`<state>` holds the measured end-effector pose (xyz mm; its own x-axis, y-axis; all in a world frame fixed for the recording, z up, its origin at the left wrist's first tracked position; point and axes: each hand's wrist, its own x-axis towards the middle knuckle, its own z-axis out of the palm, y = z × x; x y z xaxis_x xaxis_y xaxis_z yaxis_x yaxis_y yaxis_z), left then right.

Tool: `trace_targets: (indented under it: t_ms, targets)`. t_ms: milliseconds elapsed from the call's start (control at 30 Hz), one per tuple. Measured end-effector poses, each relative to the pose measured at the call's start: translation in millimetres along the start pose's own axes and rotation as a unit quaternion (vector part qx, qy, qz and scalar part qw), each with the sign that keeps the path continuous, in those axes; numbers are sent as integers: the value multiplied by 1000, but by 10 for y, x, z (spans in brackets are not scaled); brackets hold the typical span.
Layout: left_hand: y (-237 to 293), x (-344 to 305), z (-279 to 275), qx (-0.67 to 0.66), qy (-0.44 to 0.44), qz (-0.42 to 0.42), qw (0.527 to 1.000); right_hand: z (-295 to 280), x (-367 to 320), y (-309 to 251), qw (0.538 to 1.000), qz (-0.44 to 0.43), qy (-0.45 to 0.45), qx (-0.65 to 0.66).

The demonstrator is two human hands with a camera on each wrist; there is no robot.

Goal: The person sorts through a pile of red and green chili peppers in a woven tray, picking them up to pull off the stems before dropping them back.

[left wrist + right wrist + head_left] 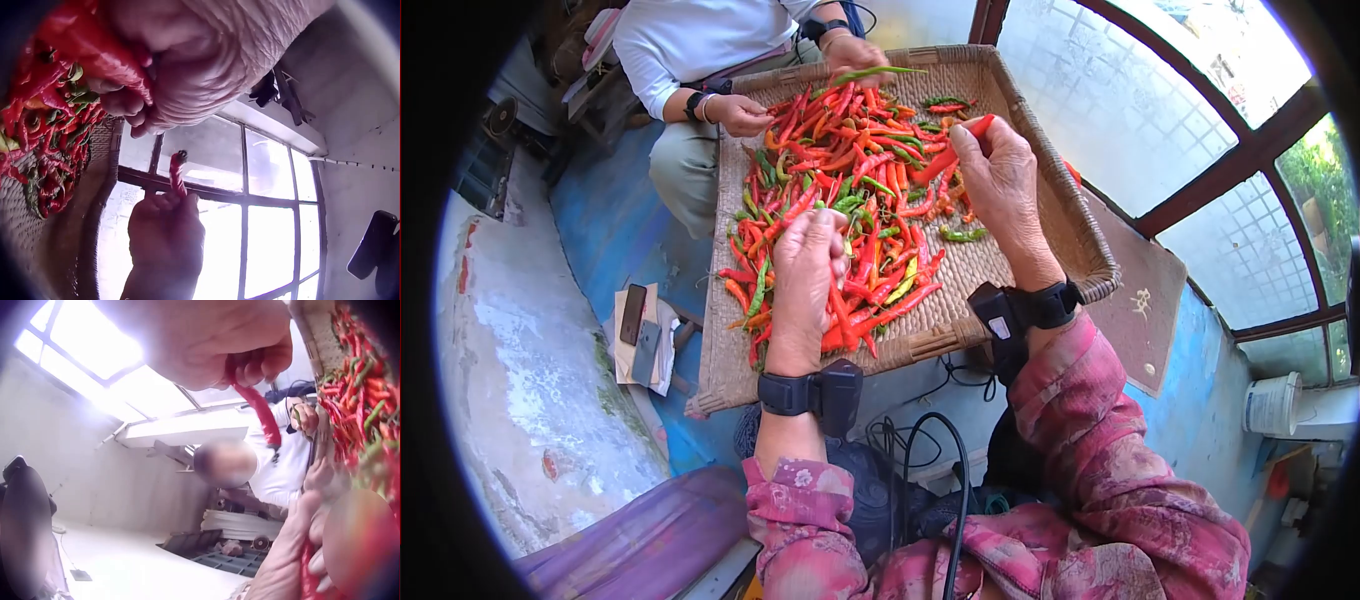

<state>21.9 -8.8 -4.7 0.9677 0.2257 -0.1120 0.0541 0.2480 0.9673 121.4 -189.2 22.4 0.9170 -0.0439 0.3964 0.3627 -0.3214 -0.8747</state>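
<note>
My right hand pinches a red chili pepper over the right part of the woven tray. The chili's dark stem end points away from my fingers in the right wrist view. Over the near left of the chili pile, my left hand has its fingers curled round a red chili, seen large in the left wrist view. Most of the pile is red, with several green and yellow chilies mixed in.
Across the tray sits another person in a white top, a green chili in one hand. Two phones lie on a stool at left. Framed windows stand at right, with a white bucket below. Black cables hang near my lap.
</note>
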Motion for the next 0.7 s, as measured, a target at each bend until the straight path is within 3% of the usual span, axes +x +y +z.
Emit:
trace_targets:
  t_ms: [33, 133, 167, 200, 233, 267, 333, 367, 500, 567, 600, 667, 700]
  targets:
    - [8, 6, -6, -63, 20, 8, 998, -38, 0, -13, 983, -70, 35, -166]
    - [-32, 46, -67, -137, 47, 15, 989, -36, -14, 62, 971, -117, 74, -195]
    - [-43, 54, -73, -155, 49, 20, 987, -16, -36, 99, 989, -99, 15, -106]
    - [-49, 61, -73, -172, 51, 25, 983, 18, -73, 38, 994, -21, -105, -29]
    - [-60, 68, -70, -168, 52, 32, 984, 98, -152, 3, 977, -131, -165, 44]
    - [-76, 73, -53, -165, 51, 30, 984, 135, -273, -22, 947, -17, -312, 70]
    - [-90, 83, -24, -169, 77, 71, 980, 247, -495, -143, 893, -65, -446, -14]
    - [-76, 91, -29, -166, 76, 72, 981, 315, -625, -111, 885, -102, -454, 22]
    - [-25, 75, -52, -190, 119, 52, 973, 373, -783, -181, 884, -111, -452, -39]
    - [9, 106, -137, -184, 157, 81, 967, 345, -697, -194, 823, -145, -549, 10]
    - [56, 90, -172, -190, 168, 93, 963, 306, -635, -219, 822, -148, -550, 12]
    - [34, 119, -312, -234, 162, 126, 950, 151, -491, -252, 831, 10, -545, 107]
    - [32, 112, -368, -229, 157, 126, 952, 76, -393, -244, 870, 4, -489, 70]
